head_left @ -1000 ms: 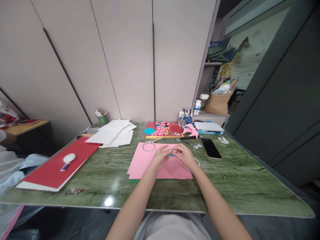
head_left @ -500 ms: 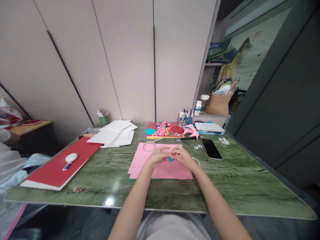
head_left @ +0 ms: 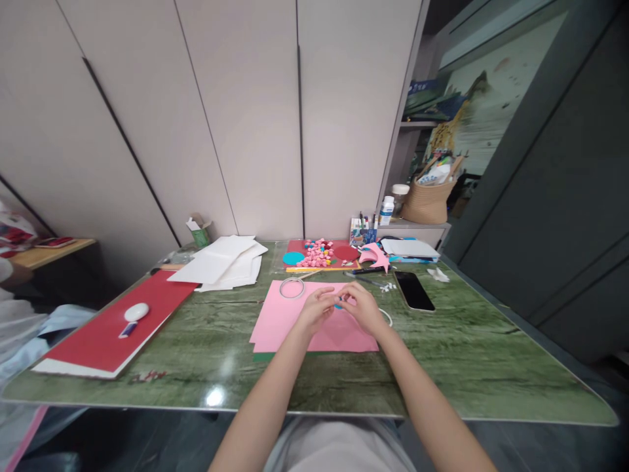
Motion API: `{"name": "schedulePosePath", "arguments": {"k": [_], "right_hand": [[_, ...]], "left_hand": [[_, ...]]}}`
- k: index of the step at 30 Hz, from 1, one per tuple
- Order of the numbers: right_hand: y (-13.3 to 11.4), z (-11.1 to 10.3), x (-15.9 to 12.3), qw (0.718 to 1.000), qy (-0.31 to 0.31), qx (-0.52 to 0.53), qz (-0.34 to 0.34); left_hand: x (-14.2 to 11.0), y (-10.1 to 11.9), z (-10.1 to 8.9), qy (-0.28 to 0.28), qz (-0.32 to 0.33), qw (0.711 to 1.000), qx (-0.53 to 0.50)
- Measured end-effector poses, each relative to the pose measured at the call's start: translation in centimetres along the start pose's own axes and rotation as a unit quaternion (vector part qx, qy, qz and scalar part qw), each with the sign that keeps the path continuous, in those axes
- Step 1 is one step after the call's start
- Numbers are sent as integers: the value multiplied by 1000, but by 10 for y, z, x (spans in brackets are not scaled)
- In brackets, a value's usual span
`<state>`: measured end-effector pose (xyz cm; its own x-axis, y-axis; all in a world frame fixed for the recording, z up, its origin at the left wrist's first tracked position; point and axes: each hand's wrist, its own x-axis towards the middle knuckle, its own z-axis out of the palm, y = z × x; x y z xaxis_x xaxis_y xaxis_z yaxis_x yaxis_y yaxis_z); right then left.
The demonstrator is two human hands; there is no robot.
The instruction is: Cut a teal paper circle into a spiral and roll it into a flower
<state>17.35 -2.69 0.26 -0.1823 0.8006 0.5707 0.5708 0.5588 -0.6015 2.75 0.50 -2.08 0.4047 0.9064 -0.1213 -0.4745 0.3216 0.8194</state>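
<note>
My left hand (head_left: 317, 310) and my right hand (head_left: 362, 307) meet over a stack of pink paper (head_left: 278, 321), fingers bent and tips close together. A small blue piece (head_left: 339, 304), perhaps paper, shows between them at the fingertips of my right hand. The left fingers are pinched, and whatever is in them is too small to make out. A roll of tape (head_left: 291, 288) lies on the paper's upper left. Part of a white ring (head_left: 386, 317) shows beyond my right wrist. Green paper (head_left: 263, 357) sticks out under the pink sheets.
Pink beads (head_left: 318, 254), a blue disc (head_left: 293, 258) and a red disc (head_left: 346, 254) lie at the back. A phone (head_left: 414, 291) is to the right. White sheets (head_left: 216, 261) and red card (head_left: 98, 334) with a white oval object (head_left: 136, 312) are left. Another person's sleeve (head_left: 14, 314) shows far left.
The small blue piece has moved slightly up and shows less between the fingers. My left hand has turned a little and shifted right. The view has shifted slightly.
</note>
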Motion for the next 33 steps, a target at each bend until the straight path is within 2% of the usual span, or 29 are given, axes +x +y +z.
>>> {"name": "schedulePosePath", "arguments": {"k": [17,25,29,33], "right_hand": [[-4,-4,-1,1000,7,-25,-5],[-4,-9,1,998,-52,26,-11],[-6,-10,2,994,-91,51,-16],[-5,-7,1,995,-83,47,-16]], "left_hand": [[-5,13,0,-9,12,999,47],[-9,23,-6,-42,-45,993,102],[-10,25,-7,-56,-48,991,108],[-8,21,-5,-51,-45,994,90]]}}
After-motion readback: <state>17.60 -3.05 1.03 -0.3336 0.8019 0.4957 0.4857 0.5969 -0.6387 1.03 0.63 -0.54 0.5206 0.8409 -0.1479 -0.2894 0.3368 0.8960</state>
